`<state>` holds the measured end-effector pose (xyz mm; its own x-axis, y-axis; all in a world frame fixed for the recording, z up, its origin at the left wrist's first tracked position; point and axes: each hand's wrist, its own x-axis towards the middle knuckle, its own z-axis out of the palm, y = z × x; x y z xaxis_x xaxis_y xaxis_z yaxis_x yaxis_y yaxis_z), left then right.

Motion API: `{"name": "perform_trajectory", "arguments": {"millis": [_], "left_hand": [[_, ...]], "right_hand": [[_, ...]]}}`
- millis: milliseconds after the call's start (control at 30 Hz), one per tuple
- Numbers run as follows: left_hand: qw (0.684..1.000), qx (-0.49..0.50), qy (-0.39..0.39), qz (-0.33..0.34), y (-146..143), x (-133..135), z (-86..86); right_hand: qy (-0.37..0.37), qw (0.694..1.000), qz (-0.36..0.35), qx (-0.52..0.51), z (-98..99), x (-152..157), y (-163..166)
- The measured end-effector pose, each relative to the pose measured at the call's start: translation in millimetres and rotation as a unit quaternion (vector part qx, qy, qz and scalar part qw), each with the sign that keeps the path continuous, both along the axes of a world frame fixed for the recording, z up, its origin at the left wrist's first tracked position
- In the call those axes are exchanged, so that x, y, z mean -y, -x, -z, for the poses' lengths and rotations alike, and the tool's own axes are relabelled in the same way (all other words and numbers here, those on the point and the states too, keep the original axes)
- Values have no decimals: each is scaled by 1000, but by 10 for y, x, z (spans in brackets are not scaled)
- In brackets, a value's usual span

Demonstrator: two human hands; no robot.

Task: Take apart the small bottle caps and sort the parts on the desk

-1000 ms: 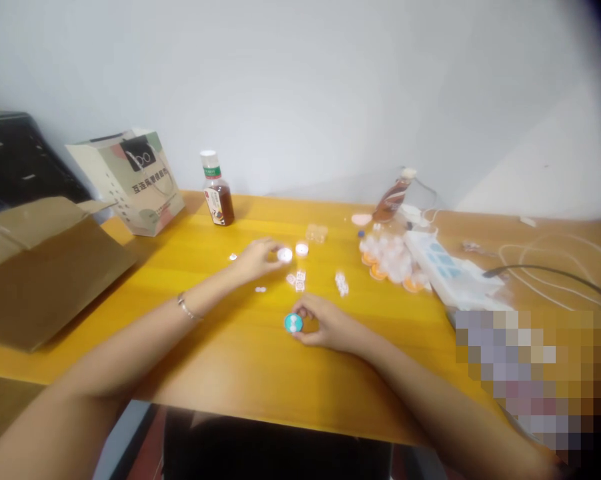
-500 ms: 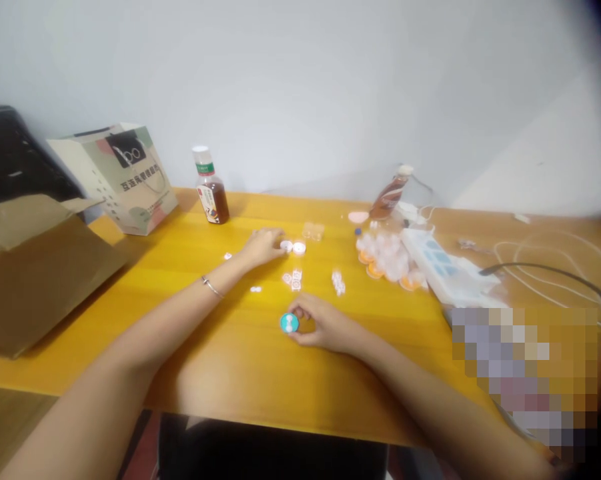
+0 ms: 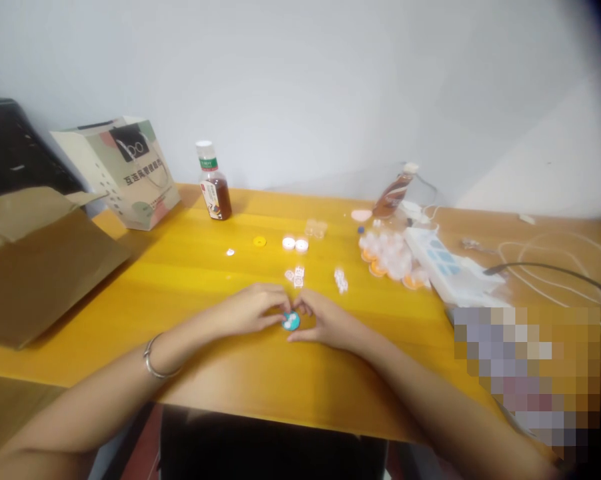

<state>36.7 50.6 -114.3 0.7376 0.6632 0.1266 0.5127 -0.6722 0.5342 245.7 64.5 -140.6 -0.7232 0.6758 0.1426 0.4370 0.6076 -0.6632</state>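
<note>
A small teal disc (image 3: pixel 291 323) with white pieces on its face sits between my two hands. My right hand (image 3: pixel 327 322) curls around its right side, thumb and fingers at the rim. The fingertips of my left hand (image 3: pixel 257 309) are pinched together over the disc's left part; what they hold is too small to make out. Just beyond lie several white patterned pieces (image 3: pixel 297 277). Farther back are two round white pieces (image 3: pixel 295 245) side by side, a yellow ring-like disc (image 3: pixel 259 241) and a small white piece (image 3: pixel 230 252).
Clear domed pieces with orange bases (image 3: pixel 393 253) cluster at right beside a white power strip (image 3: pixel 437 257) and cables. A brown-liquid bottle (image 3: pixel 220 197) and another bottle (image 3: pixel 394 193) stand at the back. At left are a paper bag (image 3: pixel 143 173) and an open cardboard box (image 3: pixel 45 267).
My left hand has come back from the round white pieces to the teal disc, uncovering the yellow disc. My right hand stays at the teal disc.
</note>
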Motion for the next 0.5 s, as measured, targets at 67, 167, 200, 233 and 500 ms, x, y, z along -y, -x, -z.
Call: {"name": "perform_trajectory", "arguments": {"millis": [67,167,200,233,500], "left_hand": [[1000,9,-1,-4,18,-18,19],[1000,12,-6,-8,23,-8,51],[1000,8,-12,-11,15,4,69],[1000,2,-19,-18,1,18,89],[994,5,-7,-112,-154,114,224]], "right_hand": [[-5,1000,-21,1,-26,6,-8],[-22,999,-48,-7,-39,7,-13],[-26,999,-47,-9,-33,4,-12],[-27,999,-43,-9,-24,0,-10],[-5,1000,-3,-5,10,18,14]]}}
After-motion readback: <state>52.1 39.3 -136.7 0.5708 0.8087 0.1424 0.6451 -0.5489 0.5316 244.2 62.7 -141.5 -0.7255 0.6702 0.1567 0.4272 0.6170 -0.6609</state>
